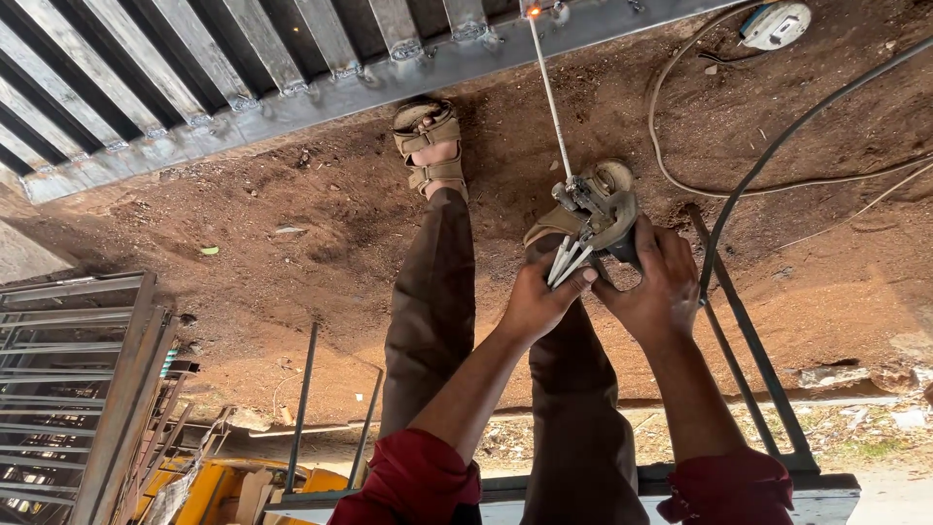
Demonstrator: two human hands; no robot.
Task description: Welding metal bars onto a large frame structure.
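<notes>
Partly hidden behind both hands: electrode holder (598, 209), gripped by right hand (661, 287); left hand (539, 297) pinching spare welding rods (567, 262) just below it.

Left hand (537, 297) pinches a bundle of spare welding rods (567, 261); right hand (653, 287) grips the electrode holder (595, 206). One long rod (550, 92) runs from holder to glowing tip at steel gate frame (292, 102). Sandalled feet on reddish dirt ground (292, 262); black cable (777, 146) beside right hand.

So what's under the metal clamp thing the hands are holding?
Under the electrode holder sits a sandal on brown dirt. The holder and both hands cover most of that foot.
</notes>
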